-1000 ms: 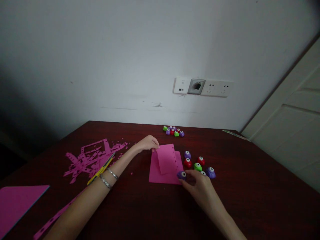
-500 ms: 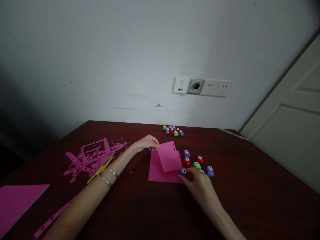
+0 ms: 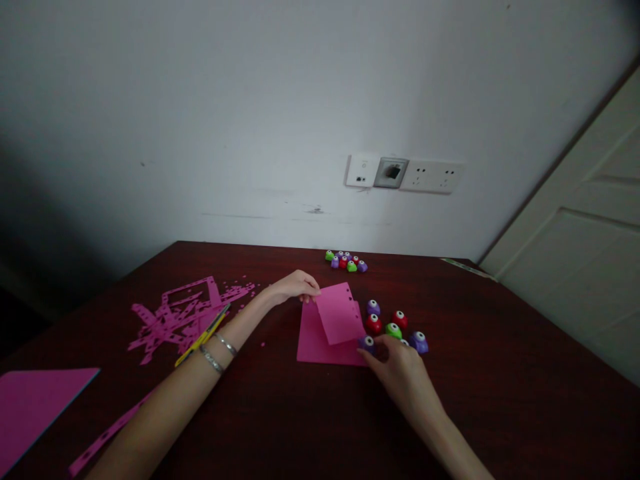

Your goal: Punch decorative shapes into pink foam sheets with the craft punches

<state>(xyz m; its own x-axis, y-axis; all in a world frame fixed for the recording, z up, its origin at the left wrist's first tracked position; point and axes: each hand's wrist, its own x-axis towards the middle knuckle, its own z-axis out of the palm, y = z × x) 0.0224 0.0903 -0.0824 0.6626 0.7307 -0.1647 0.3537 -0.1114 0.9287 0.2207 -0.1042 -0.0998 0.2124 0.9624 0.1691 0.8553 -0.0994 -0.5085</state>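
My left hand (image 3: 296,287) pinches the upper left corner of a small pink sheet of paper (image 3: 341,315), which is tilted and has punched holes along its right edge. Beneath it a larger pink sheet (image 3: 309,350) lies flat on the table. Between the thumb and fingers of my right hand (image 3: 400,363) is a purple craft punch (image 3: 367,343), close to the small sheet's lower right corner. Whether the punch touches the paper I cannot tell. Beside that hand stand a green punch (image 3: 393,331), two red punches (image 3: 373,324) and other purple ones (image 3: 419,342).
Several more punches (image 3: 345,261) cluster near the wall. Pink paper scraps (image 3: 180,320) and a yellow cutter knife (image 3: 203,337) lie left of my left forearm. A pink pad or sheet stack (image 3: 40,407) and a perforated strip (image 3: 110,433) are at the front left of the brown table (image 3: 280,427).
The small sheet and the purple punch have shifted very slightly to the right with my hands. Everything else looks the same.
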